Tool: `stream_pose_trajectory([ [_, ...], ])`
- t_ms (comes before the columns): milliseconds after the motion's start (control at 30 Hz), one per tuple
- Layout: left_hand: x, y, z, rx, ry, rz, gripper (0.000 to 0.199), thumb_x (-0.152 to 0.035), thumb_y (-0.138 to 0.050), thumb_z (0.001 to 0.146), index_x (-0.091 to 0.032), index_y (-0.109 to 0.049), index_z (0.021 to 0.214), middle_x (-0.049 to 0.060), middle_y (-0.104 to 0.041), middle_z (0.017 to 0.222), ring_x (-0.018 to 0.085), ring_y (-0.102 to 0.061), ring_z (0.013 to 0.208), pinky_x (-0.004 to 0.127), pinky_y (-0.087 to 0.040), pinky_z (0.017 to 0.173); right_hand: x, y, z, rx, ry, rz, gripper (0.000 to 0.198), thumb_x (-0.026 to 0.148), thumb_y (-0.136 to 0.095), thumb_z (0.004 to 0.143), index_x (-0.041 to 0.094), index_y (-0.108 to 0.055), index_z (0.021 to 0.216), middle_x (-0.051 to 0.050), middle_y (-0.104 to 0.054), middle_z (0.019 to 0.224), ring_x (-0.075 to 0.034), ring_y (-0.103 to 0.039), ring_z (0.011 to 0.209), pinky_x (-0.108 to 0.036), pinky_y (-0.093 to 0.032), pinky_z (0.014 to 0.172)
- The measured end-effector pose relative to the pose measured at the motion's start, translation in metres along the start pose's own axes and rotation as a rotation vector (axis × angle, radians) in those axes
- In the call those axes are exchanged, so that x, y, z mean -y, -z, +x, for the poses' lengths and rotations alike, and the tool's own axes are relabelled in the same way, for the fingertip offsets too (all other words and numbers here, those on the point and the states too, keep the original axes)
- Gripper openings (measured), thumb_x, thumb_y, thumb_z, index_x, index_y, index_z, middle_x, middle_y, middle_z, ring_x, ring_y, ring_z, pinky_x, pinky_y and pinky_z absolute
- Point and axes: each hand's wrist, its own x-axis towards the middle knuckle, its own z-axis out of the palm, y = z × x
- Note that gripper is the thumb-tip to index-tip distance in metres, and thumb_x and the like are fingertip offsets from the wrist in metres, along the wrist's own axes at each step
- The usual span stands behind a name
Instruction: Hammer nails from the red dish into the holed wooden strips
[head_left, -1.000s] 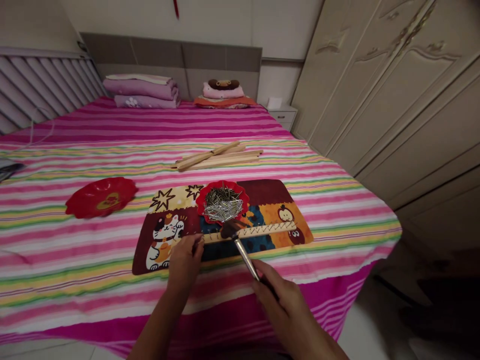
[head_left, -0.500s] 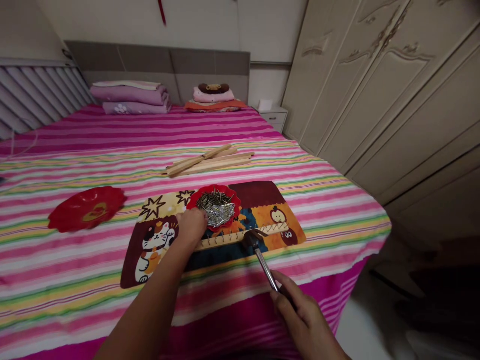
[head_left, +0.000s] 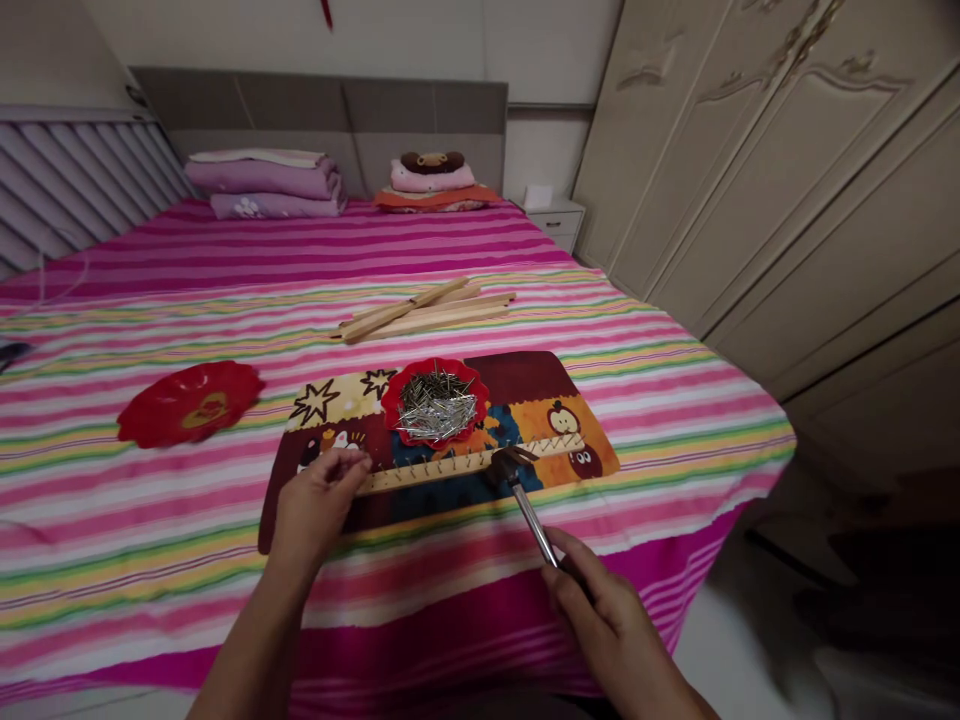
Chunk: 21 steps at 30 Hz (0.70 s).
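Note:
My right hand (head_left: 611, 615) is closed round the handle of a hammer (head_left: 531, 517), whose dark head rests at the wooden strip (head_left: 420, 473). A row of nails stands up from that strip, which lies across a patterned mat (head_left: 517, 380). At the strip's left end, my left hand (head_left: 315, 500) has thumb and fingers pinched together. Whatever is between these fingertips is too small to make out. Just behind the strip, a red scalloped dish (head_left: 388, 408) holds a heap of loose nails (head_left: 439, 405), some dark and some silvery.
Left of the mat lies another red scalloped dish (head_left: 187, 405). Several wooden strips (head_left: 427, 312) are piled farther back on the striped bedspread (head_left: 187, 530). Folded bedding (head_left: 262, 185) sits near the headboard, and a wardrobe (head_left: 750, 180) stands to the right.
My left hand has left the edge of the nail dish and moved left and toward me, to the strip's left end. The hammer stays at the strip in my right hand.

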Motion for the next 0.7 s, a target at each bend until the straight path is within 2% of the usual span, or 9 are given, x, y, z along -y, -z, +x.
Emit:
stream_pose_trajectory([
  [133, 0.018, -0.016, -0.013, -0.052, 0.078, 0.003, 0.025, -0.047, -0.058, 0.064, -0.025, -0.066, 0.074, -0.003, -0.069, 0.070, 0.017, -0.061, 0.068, 0.025, -0.042, 0.061, 0.004, -0.004, 0.000, 0.065, -0.018, -0.003, 0.038, 0.036, -0.044, 0.090, 0.019, -0.053, 0.122, 0.004, -0.051, 0.061, -0.013, -0.049, 0.054, -0.020, -0.044, 0.054],
  [300, 0.023, -0.032, -0.015, -0.093, 0.047, 0.039, 0.027, -0.048, -0.055, 0.067, -0.025, -0.066, 0.076, -0.002, -0.068, 0.068, 0.018, -0.060, 0.069, 0.026, -0.042, 0.063, 0.003, -0.006, -0.003, 0.077, 0.000, 0.009, 0.038, 0.037, -0.042, 0.090, 0.017, -0.053, 0.122, 0.005, -0.050, 0.060, -0.013, -0.050, 0.054, -0.021, -0.044, 0.055],
  [533, 0.030, -0.039, -0.014, -0.113, -0.004, 0.066, 0.025, -0.045, -0.054, 0.069, -0.025, -0.067, 0.076, -0.002, -0.067, 0.066, 0.017, -0.060, 0.067, 0.026, -0.042, 0.062, -0.002, -0.006, -0.003, 0.079, -0.003, 0.005, 0.035, 0.035, -0.044, 0.090, 0.018, -0.053, 0.119, 0.003, -0.057, 0.068, -0.012, -0.050, 0.057, -0.020, -0.043, 0.056],
  [700, 0.035, -0.042, -0.015, -0.158, -0.107, 0.100, 0.021, -0.040, -0.054, 0.070, -0.024, -0.067, 0.074, -0.001, -0.068, 0.068, 0.017, -0.060, 0.068, 0.027, -0.042, 0.067, 0.007, -0.009, -0.004, 0.110, -0.017, 0.029, 0.035, 0.036, -0.043, 0.090, 0.018, -0.053, 0.119, 0.006, -0.043, 0.058, -0.011, -0.037, 0.049, -0.022, -0.034, 0.047],
])
